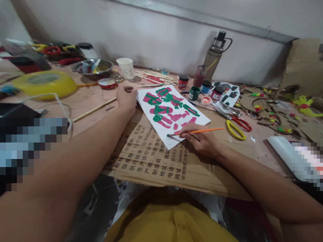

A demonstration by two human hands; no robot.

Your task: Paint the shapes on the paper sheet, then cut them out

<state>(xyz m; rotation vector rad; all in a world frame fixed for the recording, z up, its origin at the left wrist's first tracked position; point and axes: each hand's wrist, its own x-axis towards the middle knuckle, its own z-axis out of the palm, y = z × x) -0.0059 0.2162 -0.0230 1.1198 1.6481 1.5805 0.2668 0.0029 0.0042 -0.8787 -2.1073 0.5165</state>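
My right hand is closed around an orange-handled paintbrush. The dark brush tip meets a small green patch near the lower corner of a white sheet of paper. Pink and green painted shapes cover much of this sheet, with some pencil outlines still bare near the right hand. At the sheet's upper left corner rests my left hand, its fingers curled; whatever is under them is hidden. The sheet lies on flattened brown cardboard with printed text.
Behind the sheet stand an open green paint jar, a red jar, a blue jar and a tall bottle. Scissors lie right. A paper cup, metal bowl and yellow tape roll are left.
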